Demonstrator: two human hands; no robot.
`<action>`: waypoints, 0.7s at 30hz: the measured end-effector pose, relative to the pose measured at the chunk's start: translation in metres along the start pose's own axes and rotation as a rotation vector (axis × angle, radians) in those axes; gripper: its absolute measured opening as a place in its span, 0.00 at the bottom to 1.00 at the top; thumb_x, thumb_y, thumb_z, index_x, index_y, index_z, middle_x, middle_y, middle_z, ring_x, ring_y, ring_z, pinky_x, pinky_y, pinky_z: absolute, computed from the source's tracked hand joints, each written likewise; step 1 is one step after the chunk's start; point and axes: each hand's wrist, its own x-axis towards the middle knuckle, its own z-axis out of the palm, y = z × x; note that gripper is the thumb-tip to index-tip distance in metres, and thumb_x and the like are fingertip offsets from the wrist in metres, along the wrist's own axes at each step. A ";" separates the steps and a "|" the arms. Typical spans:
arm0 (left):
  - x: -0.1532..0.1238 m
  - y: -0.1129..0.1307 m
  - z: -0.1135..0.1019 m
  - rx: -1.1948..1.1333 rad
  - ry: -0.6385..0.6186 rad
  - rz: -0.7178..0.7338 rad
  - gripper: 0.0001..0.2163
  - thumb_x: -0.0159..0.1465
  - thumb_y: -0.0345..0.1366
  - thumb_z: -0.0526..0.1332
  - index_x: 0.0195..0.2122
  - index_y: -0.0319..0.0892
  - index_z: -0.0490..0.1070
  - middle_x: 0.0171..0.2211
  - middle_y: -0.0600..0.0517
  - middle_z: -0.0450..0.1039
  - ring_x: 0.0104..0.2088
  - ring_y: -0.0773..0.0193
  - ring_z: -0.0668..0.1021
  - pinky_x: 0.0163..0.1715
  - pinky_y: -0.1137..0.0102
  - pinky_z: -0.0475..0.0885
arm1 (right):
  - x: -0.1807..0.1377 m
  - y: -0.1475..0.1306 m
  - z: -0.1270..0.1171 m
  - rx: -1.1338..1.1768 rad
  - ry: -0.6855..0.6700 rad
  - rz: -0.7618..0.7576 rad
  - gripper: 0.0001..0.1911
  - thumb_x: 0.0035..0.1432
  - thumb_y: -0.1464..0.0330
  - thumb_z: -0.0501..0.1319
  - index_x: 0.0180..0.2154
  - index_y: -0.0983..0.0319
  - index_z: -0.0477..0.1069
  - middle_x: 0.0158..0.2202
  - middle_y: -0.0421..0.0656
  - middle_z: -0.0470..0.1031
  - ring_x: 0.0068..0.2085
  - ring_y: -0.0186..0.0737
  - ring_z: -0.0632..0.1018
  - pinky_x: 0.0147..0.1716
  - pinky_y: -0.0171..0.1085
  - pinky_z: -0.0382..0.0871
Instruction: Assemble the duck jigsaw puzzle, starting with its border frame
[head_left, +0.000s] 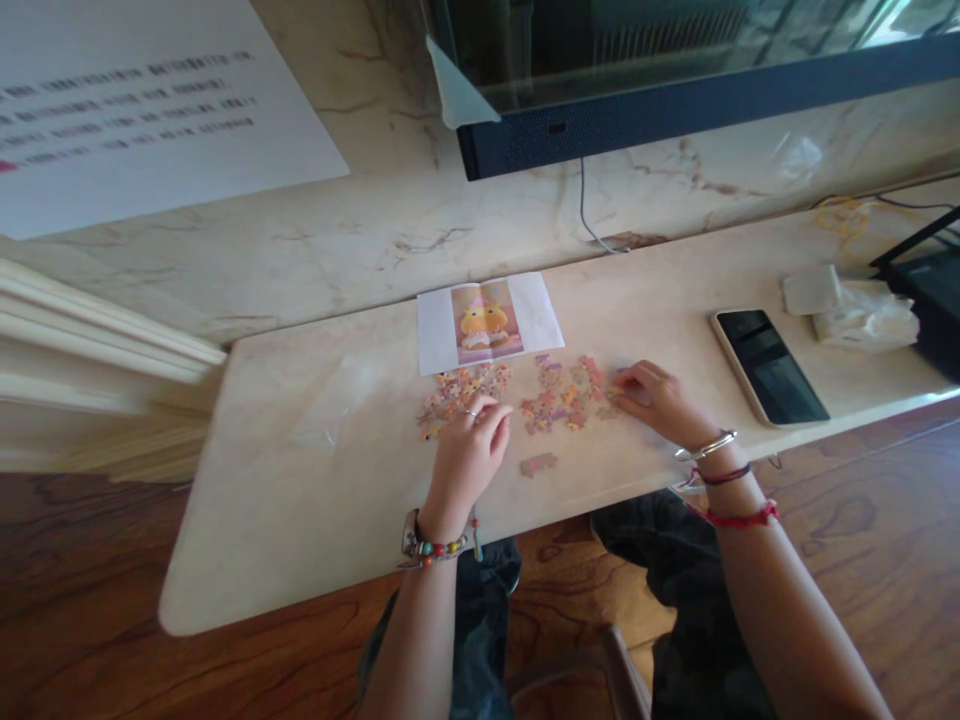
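Over the near edge of a loose pile of jigsaw puzzle pieces (461, 385) is my left hand (469, 450), with its fingers loosely bent and thumb and index finger apart. Nothing shows in its grasp. My right hand (664, 405) is closed in a pinch at the right side of a partly joined puzzle section (562, 400); a small puzzle piece (619, 380) shows at its fingertips. A short joined strip of pieces (538, 464) lies apart, nearer to me. Behind the pieces rests a creased paper sheet with a printed picture of a yellow figure (485, 320).
A clear plastic bag (326, 405) lies on the pale tabletop (255, 500) to the left. On the right are a phone (769, 365), a white plastic packet (862, 315) and a black device (934, 300). A screen (660, 110) overhangs the back, with a cable (585, 205) below it.
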 end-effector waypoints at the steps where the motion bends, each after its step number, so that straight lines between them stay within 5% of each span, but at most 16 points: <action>1: -0.001 0.001 0.000 -0.003 -0.012 0.006 0.06 0.60 0.29 0.53 0.37 0.41 0.67 0.36 0.50 0.69 0.30 0.67 0.74 0.31 0.73 0.69 | -0.001 -0.003 -0.001 0.044 0.026 0.020 0.07 0.51 0.65 0.58 0.32 0.62 0.67 0.28 0.43 0.69 0.29 0.36 0.70 0.29 0.36 0.66; 4: -0.005 0.005 -0.001 -0.037 -0.062 0.042 0.06 0.60 0.29 0.53 0.37 0.41 0.68 0.36 0.50 0.69 0.31 0.68 0.74 0.32 0.73 0.69 | -0.006 -0.014 -0.006 0.213 0.047 0.080 0.10 0.51 0.65 0.59 0.36 0.62 0.67 0.25 0.40 0.69 0.24 0.33 0.69 0.24 0.33 0.64; 9: -0.018 0.012 -0.004 -0.113 -0.175 0.134 0.06 0.61 0.30 0.54 0.37 0.41 0.68 0.37 0.50 0.69 0.31 0.68 0.74 0.32 0.74 0.70 | -0.017 -0.039 -0.005 0.381 -0.129 0.052 0.10 0.55 0.65 0.54 0.36 0.61 0.71 0.32 0.44 0.73 0.31 0.35 0.72 0.29 0.35 0.66; 15: -0.028 0.021 -0.001 -0.139 -0.262 0.131 0.08 0.62 0.33 0.55 0.42 0.43 0.68 0.38 0.51 0.69 0.33 0.68 0.74 0.32 0.75 0.70 | -0.032 -0.066 0.016 0.642 -0.118 0.290 0.16 0.55 0.62 0.55 0.44 0.62 0.67 0.27 0.42 0.73 0.25 0.33 0.72 0.25 0.35 0.68; 21: -0.026 0.029 0.001 -0.108 -0.298 0.033 0.07 0.61 0.33 0.56 0.40 0.43 0.69 0.38 0.52 0.70 0.33 0.67 0.75 0.31 0.75 0.69 | -0.036 -0.082 0.026 0.938 -0.002 0.607 0.18 0.44 0.54 0.62 0.30 0.61 0.64 0.29 0.38 0.67 0.29 0.35 0.77 0.31 0.38 0.74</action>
